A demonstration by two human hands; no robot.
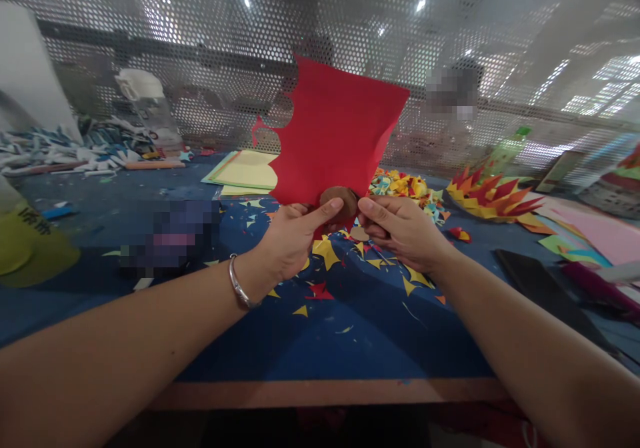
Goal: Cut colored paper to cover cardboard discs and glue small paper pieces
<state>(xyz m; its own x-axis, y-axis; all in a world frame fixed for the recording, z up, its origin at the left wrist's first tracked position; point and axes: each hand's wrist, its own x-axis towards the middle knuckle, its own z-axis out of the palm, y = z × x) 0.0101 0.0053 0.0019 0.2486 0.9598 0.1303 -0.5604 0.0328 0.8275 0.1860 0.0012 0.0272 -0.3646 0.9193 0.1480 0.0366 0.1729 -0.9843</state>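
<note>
A red paper sheet (336, 131) with a wavy cut left edge stands upright above the blue table (320, 328). My left hand (295, 238), with a silver bangle on its wrist, pinches the sheet's bottom edge. My right hand (400, 229) is closed beside it, fingers pinched at the same bottom edge. A small round brown object (340, 201) sits between the two thumbs against the paper; I cannot make out what it is. Yellow and red paper scraps (325, 251) lie on the table under both hands.
Yellow-green sheets (245, 170) lie behind the left hand. A spiky red-and-yellow paper piece (495, 198), pink paper (600, 231) and a dark flat object (540, 288) are at the right. A scrap pile (405, 185), a green bottle (505, 151) and a perforated metal screen (200, 48) stand behind.
</note>
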